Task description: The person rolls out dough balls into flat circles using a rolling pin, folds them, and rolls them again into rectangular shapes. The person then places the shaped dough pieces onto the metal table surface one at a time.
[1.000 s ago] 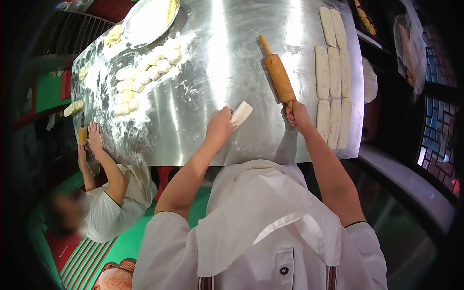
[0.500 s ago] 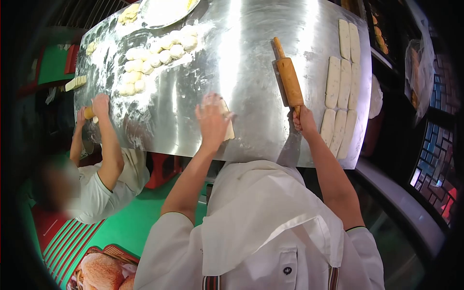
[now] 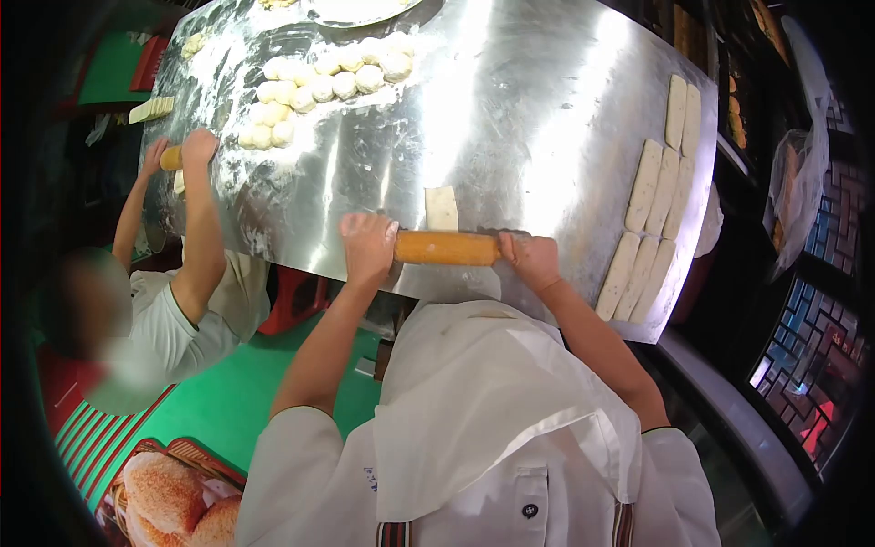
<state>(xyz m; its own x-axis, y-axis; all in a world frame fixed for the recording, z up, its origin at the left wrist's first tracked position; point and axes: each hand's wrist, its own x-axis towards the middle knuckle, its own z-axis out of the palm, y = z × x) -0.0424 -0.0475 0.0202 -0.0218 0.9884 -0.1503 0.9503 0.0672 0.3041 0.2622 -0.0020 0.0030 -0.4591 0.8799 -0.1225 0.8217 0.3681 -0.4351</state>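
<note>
My left hand (image 3: 368, 251) and my right hand (image 3: 532, 259) are closed around the two handles of a wooden rolling pin (image 3: 447, 248). It lies crosswise near the table's front edge. Beneath it is a flat piece of pale dough (image 3: 442, 209), whose far end sticks out beyond the pin; the pin hides its middle. The steel table (image 3: 510, 118) carries both.
Long dough strips (image 3: 645, 182) lie in rows on the right side. Several round dough balls (image 3: 344, 85) sit far left on floured metal, near a large bowl (image 3: 365, 11). At left, a co-worker's hands (image 3: 197, 150) hold another rolling pin (image 3: 171, 158).
My right hand has brought the rolling pin from the right and turned it crosswise over the dough. My left hand has left the dough and taken the other handle.
</note>
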